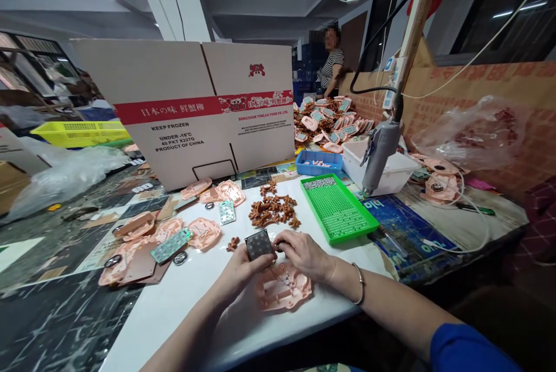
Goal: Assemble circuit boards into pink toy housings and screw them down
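My left hand grips a small dark square panel with rounded spots on its face, thumb along its lower edge. At its right side my right hand has its fingers pinched together; what lies between them is too small and dark to make out. Just below both hands, a pink plastic shell half lies hollow side up on the white work surface, thin wires inside it. Beyond the hands is a pile of brown bone-shaped plastic pieces, and one loose brown piece sits beside my left hand.
A green perforated tray with small screws stands right, near a hanging electric screwdriver. Pink shells and a green circuit board lie left. Behind are a large carton, a blue bin and heaped pink parts. A person stands farther back.
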{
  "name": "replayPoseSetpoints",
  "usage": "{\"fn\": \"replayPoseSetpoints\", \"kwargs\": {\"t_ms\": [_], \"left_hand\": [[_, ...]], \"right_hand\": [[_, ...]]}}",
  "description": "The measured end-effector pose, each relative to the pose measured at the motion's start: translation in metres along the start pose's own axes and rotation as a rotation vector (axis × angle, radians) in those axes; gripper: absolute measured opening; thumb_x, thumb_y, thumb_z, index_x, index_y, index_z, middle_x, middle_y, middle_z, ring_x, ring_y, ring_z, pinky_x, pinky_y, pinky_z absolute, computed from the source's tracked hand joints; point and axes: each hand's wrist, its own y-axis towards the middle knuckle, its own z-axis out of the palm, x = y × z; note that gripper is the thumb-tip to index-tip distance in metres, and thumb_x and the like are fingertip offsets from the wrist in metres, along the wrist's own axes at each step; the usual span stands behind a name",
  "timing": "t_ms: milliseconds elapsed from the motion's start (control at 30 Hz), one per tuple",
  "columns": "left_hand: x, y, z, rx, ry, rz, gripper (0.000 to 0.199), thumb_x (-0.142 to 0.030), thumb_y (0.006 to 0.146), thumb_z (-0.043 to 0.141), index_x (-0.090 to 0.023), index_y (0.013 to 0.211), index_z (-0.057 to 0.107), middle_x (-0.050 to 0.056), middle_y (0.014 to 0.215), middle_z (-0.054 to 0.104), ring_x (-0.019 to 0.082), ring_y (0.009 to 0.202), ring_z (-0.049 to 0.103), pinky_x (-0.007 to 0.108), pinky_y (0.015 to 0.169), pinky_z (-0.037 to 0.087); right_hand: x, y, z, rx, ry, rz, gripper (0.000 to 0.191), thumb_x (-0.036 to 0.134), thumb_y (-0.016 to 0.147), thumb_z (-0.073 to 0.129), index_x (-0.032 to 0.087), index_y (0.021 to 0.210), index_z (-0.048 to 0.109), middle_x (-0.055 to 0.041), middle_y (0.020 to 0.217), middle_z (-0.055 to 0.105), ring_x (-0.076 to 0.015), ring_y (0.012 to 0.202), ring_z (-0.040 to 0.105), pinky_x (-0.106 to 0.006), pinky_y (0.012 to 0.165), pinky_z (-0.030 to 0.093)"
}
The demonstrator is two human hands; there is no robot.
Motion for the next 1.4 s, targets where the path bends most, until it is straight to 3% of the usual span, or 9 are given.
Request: {"fn": "replayPoseSetpoints", "kwargs": {"t_ms": [167,700,1100,1300,1400], "left_hand": [[0.001,0.001,-0.001,0.032,-0.038,0.016,0.040,-0.045,0.071,0.077,-0.011,0.088,0.064,0.003,0.080,0.062,0.014,0.075,0.052,0.027,0.071,0.042],[-0.007,0.001,-0.004,-0.001,-0.073,-0.032,0.042,-0.046,0.066,0.084,-0.014,0.088,0.068,0.003,0.086,0.067,0.017,0.082,0.058,0.027,0.078,0.047],[-0.004,-0.009,-0.007,0.076,0.134,-0.060,0.030,-0.042,0.075,0.072,-0.013,0.082,0.065,0.000,0.070,0.061,0.013,0.065,0.055,0.025,0.063,0.044],[-0.012,-0.034,-0.003,-0.120,0.112,0.021,0.033,-0.045,0.078,0.074,-0.013,0.086,0.068,0.001,0.075,0.065,0.013,0.068,0.058,0.024,0.065,0.048],[-0.017,-0.045,0.006,-0.136,0.017,0.058,0.034,-0.045,0.078,0.076,-0.014,0.090,0.069,0.002,0.076,0.067,0.013,0.068,0.060,0.023,0.065,0.051]], "right_hand": [[-0.003,0.001,0.001,-0.021,-0.005,-0.021,0.016,0.013,0.097,0.051,0.018,0.105,0.064,-0.0063,0.097,0.068,-0.0179,0.090,0.063,-0.031,0.084,0.049],[0.007,-0.001,-0.003,-0.092,-0.008,-0.108,0.011,0.013,0.096,0.052,0.019,0.092,0.061,-0.0030,0.085,0.067,-0.0155,0.080,0.063,-0.026,0.076,0.049],[0.008,-0.002,-0.010,-0.096,-0.090,-0.242,0.010,0.014,0.095,0.056,0.018,0.094,0.065,-0.0050,0.085,0.069,-0.0166,0.079,0.065,-0.027,0.074,0.052],[0.029,-0.012,-0.032,-0.002,-0.135,-0.336,0.012,0.015,0.097,0.055,0.016,0.101,0.067,-0.0085,0.093,0.070,-0.0184,0.087,0.067,-0.029,0.077,0.055],[0.039,-0.029,-0.042,-0.022,-0.253,-0.421,0.018,0.013,0.099,0.051,0.015,0.108,0.066,-0.0101,0.099,0.071,-0.0180,0.091,0.068,-0.028,0.078,0.057]]}}
